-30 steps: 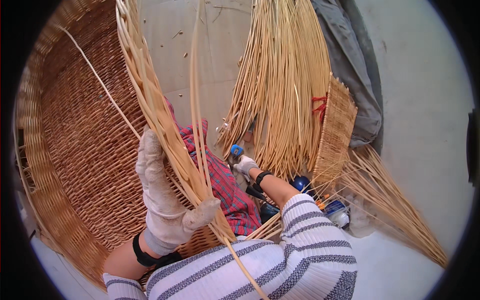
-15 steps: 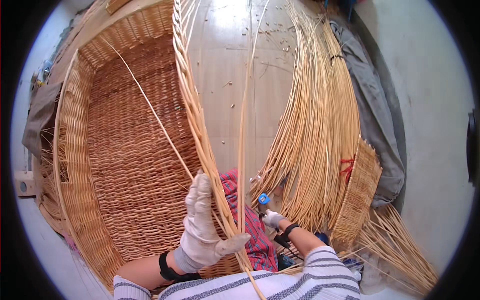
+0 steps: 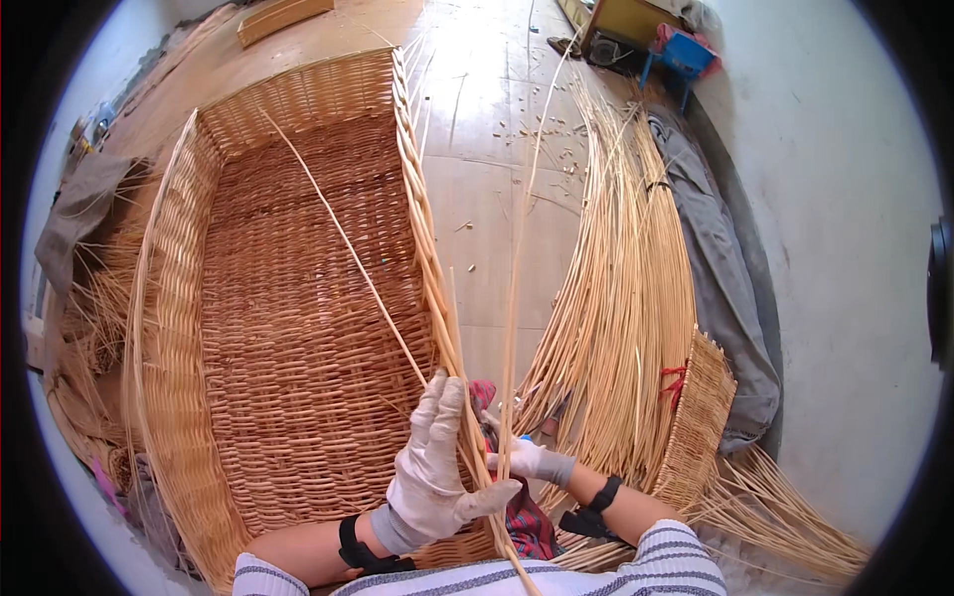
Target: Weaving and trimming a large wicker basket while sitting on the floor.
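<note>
A pale floor (image 3: 487,189) runs up the middle of the view, strewn with short cane offcuts. Left of it, the long rectangular wicker basket (image 3: 298,328) fills much of the scene, brown inside with a paler wall and plaited rim (image 3: 425,228), its open side facing up and its near end close to the person's striped top. Right of the floor strip lies a long bundle of pale canes (image 3: 626,298), with grey cloth (image 3: 720,278) along its outer side and a small woven panel (image 3: 696,427) propped at its lower end, next to a second spray of canes (image 3: 785,507).

The left hand (image 3: 434,477), gloved, is spread at the near part of the basket's right rim: its fingers (image 3: 445,412) point up along the inner side, straight and not curled, while the thumb reaches across the rim to the outer side. The right hand (image 3: 527,459), also gloved, is just outside that rim, partly behind upright canes (image 3: 512,328); its fingers are hidden, so whether they grip anything cannot be told. A plaid cloth (image 3: 532,526) shows below it. One thin cane (image 3: 343,233) slants across the basket to the left fingertips. Smallest is a bit of blue (image 3: 527,437) by the right hand.
</note>
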Action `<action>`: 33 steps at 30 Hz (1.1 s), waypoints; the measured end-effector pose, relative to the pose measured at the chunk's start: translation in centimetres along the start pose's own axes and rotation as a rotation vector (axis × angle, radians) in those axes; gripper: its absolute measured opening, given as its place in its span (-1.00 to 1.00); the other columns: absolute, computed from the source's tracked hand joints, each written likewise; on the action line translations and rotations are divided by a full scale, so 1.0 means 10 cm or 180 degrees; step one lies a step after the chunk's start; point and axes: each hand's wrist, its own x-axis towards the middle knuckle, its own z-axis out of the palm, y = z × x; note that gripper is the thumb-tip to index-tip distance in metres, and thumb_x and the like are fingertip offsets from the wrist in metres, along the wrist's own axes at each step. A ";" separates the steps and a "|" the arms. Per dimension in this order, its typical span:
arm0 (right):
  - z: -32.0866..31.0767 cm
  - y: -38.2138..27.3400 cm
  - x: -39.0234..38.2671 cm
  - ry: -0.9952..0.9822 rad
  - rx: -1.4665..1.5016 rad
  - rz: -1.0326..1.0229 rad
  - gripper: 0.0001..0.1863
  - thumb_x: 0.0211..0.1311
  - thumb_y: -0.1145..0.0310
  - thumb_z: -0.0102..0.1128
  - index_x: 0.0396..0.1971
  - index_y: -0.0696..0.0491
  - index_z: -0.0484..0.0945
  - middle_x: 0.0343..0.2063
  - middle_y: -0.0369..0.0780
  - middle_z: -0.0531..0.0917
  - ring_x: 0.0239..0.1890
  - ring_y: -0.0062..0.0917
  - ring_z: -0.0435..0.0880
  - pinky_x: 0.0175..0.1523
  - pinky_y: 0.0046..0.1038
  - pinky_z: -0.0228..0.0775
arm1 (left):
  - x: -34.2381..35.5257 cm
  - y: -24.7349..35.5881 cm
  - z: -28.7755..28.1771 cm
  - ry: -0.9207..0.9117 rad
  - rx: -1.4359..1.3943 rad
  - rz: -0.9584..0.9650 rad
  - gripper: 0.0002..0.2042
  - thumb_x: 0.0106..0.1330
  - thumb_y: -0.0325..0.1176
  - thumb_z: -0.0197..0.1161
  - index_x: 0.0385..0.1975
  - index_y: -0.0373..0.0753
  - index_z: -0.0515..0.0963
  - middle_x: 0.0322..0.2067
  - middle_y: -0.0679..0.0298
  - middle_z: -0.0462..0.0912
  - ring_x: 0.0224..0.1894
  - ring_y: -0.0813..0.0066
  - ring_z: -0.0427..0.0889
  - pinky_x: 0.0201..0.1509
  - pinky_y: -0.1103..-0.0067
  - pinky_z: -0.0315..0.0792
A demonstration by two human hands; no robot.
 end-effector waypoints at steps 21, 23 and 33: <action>-0.57 -2.14 0.73 0.1215 -0.1162 -0.0651 -0.43 0.23 0.23 0.42 0.20 0.07 0.47 -0.27 -0.18 0.66 -0.22 -0.48 0.65 0.00 -0.37 0.54 | 0.06 0.07 -0.09 -0.0002 -0.0122 -0.0181 0.18 0.11 0.12 0.53 0.53 -0.48 -0.06 0.45 -0.39 0.01 0.51 -0.34 0.11 0.52 0.19 0.19; -0.57 -2.12 0.69 0.1152 -0.0981 -0.0582 -0.44 0.23 0.23 0.41 0.19 0.08 0.48 -0.28 -0.16 0.66 -0.22 -0.47 0.66 -0.01 -0.38 0.54 | 0.05 0.07 -0.10 0.0004 -0.0097 -0.0179 0.19 0.10 0.12 0.54 0.52 -0.50 -0.06 0.45 -0.39 0.01 0.50 -0.33 0.13 0.51 0.19 0.22; -0.72 -0.04 0.73 0.1362 -0.0951 0.1744 -0.17 0.05 -0.05 0.48 0.28 0.07 0.44 -0.10 -0.05 0.72 -0.09 -0.34 0.73 0.01 -0.39 0.54 | 0.07 0.11 0.01 0.0232 -0.1250 -0.0464 0.24 0.10 -0.09 0.64 0.55 -0.45 -0.22 0.47 -0.17 0.14 0.52 0.10 0.21 0.52 0.35 0.17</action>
